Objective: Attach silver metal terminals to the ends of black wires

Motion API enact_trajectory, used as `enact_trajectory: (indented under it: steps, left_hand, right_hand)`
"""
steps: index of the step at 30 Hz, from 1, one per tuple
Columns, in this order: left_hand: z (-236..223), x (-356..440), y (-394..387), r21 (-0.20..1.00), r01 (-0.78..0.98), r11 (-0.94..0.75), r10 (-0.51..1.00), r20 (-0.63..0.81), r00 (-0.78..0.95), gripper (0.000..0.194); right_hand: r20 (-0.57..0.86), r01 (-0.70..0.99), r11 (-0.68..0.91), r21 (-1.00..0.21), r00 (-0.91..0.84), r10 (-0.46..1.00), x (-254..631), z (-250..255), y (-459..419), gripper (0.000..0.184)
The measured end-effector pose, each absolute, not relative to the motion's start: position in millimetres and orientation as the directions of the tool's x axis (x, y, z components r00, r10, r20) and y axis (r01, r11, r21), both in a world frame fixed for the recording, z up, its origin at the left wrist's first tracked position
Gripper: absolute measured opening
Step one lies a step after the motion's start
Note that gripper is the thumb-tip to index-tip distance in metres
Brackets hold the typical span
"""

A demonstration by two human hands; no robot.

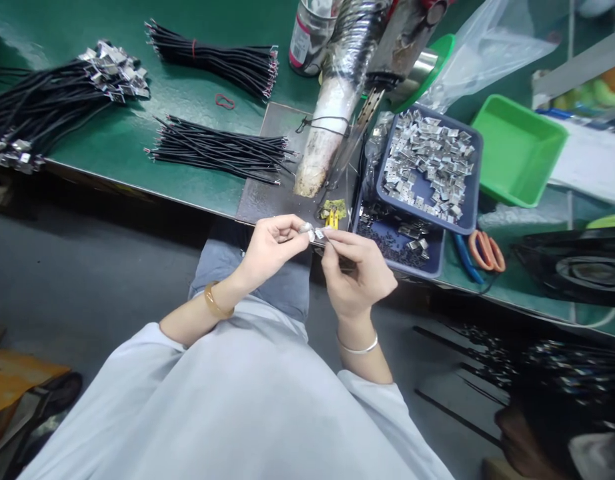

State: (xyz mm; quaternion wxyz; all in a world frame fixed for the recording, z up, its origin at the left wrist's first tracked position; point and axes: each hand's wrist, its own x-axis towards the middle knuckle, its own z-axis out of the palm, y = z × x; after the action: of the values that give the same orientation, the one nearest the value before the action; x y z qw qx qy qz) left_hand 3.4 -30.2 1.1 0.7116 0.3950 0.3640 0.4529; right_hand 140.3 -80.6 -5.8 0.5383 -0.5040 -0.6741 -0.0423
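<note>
Both hands meet at the front edge of the bench. My left hand (pixel 277 247) is closed, with thumb and forefinger pinched on a small silvery metal connector (pixel 311 235). Close against it, my right hand (pixel 357 267) pinches another small metal connector (pixel 319 233) between thumb and forefinger. Whether the two pieces touch is too small to tell. Just beyond the fingertips are a yellow tool tip (pixel 332 218) and a yellowish sponge (pixel 334 208). Right of my right hand sits a blue tray (pixel 480 180) of loose metal connectors, above a lower blue tray (pixel 440 260) with small dark bits.
Black cables (pixel 212 148) lie loose at the left, behind them a tied cable bundle (pixel 222 60). A pile of cables with metal ends (pixel 112 70) is farther left. A wrapped duct (pixel 332 107) rises ahead. At the right are a green bin (pixel 517 147) and orange-handled tool (pixel 486 251).
</note>
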Motion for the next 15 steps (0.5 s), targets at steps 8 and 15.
enact_trajectory:
  steps: [8, 15]
  left_hand:
    - [3, 5, -26, 0.928, -0.296, 0.225, 0.949, -0.141, 0.281, 0.031]
    - [1, 10, -15, 0.945, -0.280, 0.169, 0.961, -0.095, 0.258, 0.022]
  right_hand:
    - [0.634, 0.613, 0.416, -0.672, 0.185, 0.751, 142, -15, -74, 0.008]
    - [0.782, 0.784, 0.488, -0.384, -0.006, 0.624, 148, -16, -64, 0.018]
